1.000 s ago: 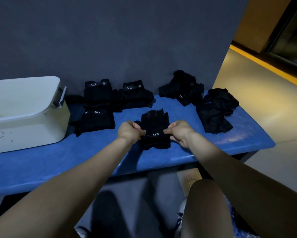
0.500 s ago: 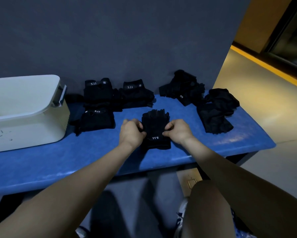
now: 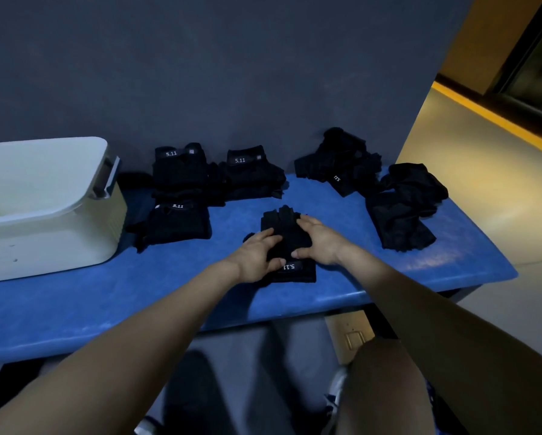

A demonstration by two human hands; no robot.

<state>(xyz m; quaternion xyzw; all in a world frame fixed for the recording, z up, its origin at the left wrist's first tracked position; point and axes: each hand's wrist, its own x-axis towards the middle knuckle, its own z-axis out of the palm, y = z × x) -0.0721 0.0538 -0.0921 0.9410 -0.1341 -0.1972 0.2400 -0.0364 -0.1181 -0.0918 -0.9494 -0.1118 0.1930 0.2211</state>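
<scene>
Dim light falls on a blue bench (image 3: 200,296) set against a dark grey wall (image 3: 232,73), and a white storage bin (image 3: 43,215) with a grey side handle is seen at its left end. Everything else is placed by that bin.

A folded pair of black gloves (image 3: 290,240) lies flat on the bench, well to the right of the bin and nearer the front edge than the bin's handle. A white "5.11" label (image 3: 289,266) is shown upside down at its near end.

The pair is pressed down from both sides. The left hand (image 3: 258,252) is laid on the side nearer the bin, fingers spread loosely over the fabric and thumb beside the label. The right hand (image 3: 318,243) is laid on the side farther from the bin, fingers stretched along the edge and thumb resting on top. Nothing is clenched by either hand.

Just right of the bin, three folded glove stacks are seen: one near the front (image 3: 175,224), two by the wall (image 3: 181,171) (image 3: 247,177). Farthest from the bin, loose black gloves are heaped (image 3: 341,164) (image 3: 404,208).
</scene>
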